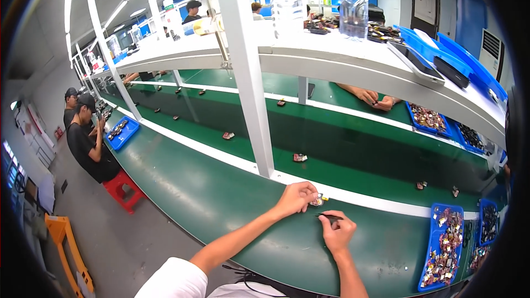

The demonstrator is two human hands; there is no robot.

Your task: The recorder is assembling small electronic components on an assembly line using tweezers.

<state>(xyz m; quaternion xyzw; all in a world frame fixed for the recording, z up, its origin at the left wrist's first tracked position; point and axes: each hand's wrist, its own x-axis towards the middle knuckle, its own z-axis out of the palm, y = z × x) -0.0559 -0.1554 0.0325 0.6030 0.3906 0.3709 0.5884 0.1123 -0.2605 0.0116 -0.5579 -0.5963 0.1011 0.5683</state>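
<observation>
My left hand [295, 200] is closed, thumb and fingertips pinching a small electronic part [318, 201] with a pale face and a yellow tab. It is just over the near green worktop, beside the white rail. My right hand [339, 233] is closed round a thin black pointed tool [329, 217]. The tool's tip points left, a short way below the part and apart from it. The fingers of my left hand partly cover the part, so its full shape is hidden.
A blue tray [440, 248] heaped with small parts lies at the right. Beyond the rail, a green conveyor belt [353, 171] carries scattered parts. A white post [251, 77] and a shelf [182, 58] stand ahead. Across the belt, another person's hands [375, 99] work near trays; others sit left.
</observation>
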